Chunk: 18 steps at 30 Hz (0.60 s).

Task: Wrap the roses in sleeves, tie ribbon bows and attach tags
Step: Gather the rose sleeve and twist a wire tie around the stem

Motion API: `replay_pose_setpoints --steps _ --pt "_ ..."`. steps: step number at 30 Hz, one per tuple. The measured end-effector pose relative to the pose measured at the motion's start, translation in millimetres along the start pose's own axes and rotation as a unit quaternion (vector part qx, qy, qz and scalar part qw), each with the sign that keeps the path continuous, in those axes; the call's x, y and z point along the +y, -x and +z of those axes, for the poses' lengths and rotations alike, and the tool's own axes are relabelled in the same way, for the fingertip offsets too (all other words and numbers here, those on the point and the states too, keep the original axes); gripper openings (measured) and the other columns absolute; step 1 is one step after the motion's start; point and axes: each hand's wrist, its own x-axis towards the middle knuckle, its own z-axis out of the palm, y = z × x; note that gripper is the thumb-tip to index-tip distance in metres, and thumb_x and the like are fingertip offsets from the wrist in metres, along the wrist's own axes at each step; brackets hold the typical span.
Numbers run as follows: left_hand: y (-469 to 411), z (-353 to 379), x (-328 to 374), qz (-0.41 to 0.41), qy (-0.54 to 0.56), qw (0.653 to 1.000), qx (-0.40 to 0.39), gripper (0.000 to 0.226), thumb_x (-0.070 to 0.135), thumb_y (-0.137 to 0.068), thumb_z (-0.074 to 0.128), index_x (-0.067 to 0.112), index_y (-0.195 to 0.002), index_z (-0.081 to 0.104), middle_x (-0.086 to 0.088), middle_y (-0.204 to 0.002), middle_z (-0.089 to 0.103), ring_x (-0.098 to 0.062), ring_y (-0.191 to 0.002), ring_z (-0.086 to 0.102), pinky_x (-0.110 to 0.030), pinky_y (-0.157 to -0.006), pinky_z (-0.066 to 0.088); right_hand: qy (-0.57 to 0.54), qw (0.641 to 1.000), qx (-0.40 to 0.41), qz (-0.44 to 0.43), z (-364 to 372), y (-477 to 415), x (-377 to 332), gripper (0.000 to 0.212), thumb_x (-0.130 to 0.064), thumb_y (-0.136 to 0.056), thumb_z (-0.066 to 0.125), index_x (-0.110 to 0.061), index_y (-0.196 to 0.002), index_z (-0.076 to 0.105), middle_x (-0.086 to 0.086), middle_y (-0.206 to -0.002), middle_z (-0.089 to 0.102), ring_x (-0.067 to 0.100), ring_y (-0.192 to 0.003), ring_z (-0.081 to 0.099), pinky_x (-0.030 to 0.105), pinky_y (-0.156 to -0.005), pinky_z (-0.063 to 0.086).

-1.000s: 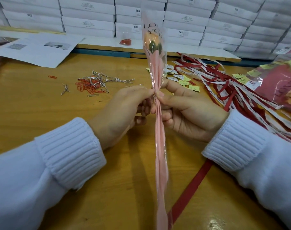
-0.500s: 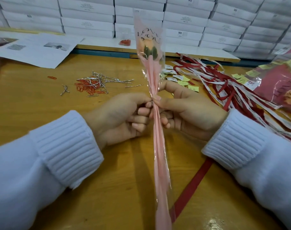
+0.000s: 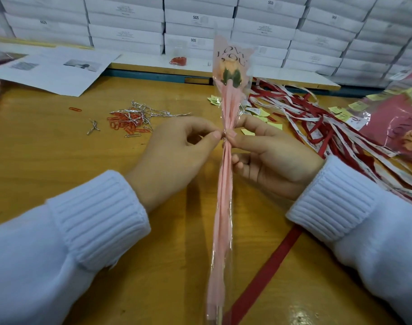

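Currently: a single peach artificial rose in a pink-and-clear printed cellophane sleeve (image 3: 226,141) is held upright between both hands, above the yellow-brown wooden table (image 3: 47,156).
Long axis: the sleeve runs near-vertical in the view, bloom far and high, stem end low and near the wearer.
Left hand (image 3: 176,156): thumb and forefinger are pinched together at the gathered neck of the sleeve; something small appears to be nipped there, too small to identify.
Right hand (image 3: 270,158): thumb and forefinger are pressed onto the same neck from the opposite side; the remaining fingers are curled loosely behind the stem.
Key relation: the neck lies directly between the two sets of fingertips, both hands about equally near, so any tie is judged to be worked at that one point across the long axis.
Step, judged: cinching the sleeve; no bow or tag is seen on it yet.
Ribbon supply: a heap of red and white printed ribbons (image 3: 329,123) lies to the right, nearer the right hand; one plain red ribbon strip (image 3: 266,273) passes beneath the sleeve.
Tags: small pale yellow paper tags (image 3: 254,113) lie scattered behind the hands.
Fasteners: a pile of silver twist ties and orange paper clips (image 3: 132,118) lies left of centre.
Room: stacked white cardboard boxes (image 3: 259,24) form the back wall; printed white paper sheets (image 3: 59,69) lie far left.
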Motion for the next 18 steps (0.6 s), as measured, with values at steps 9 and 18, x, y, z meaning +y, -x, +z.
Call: replay_pose_setpoints --steps 9,18 --pt "2.4 3.0 2.1 0.024 -0.049 0.994 -0.100 0.024 0.021 -0.096 0.049 0.015 -0.099 0.072 0.005 -0.085 0.066 -0.002 -0.078 0.056 -0.025 -0.075 0.048 -0.002 1.000 0.019 0.001 -2.4 0.9 1.6 0.025 -0.010 -0.069 0.063 -0.014 -0.093 0.058 0.000 -0.069 0.055 0.007 -0.056 0.040 0.015 -0.046 0.028" --pt "7.1 11.0 12.1 -0.122 0.090 0.977 -0.152 0.028 0.019 -0.099 0.041 0.000 -0.096 0.061 -0.015 -0.076 0.067 -0.035 -0.077 0.062 -0.038 -0.068 0.051 -0.025 0.999 0.034 -0.030 1.5 -1.8 7.2 0.011 0.001 -0.084 0.054 -0.008 -0.090 0.056 0.003 -0.070 0.054 0.006 -0.052 0.046 0.015 -0.042 0.026"
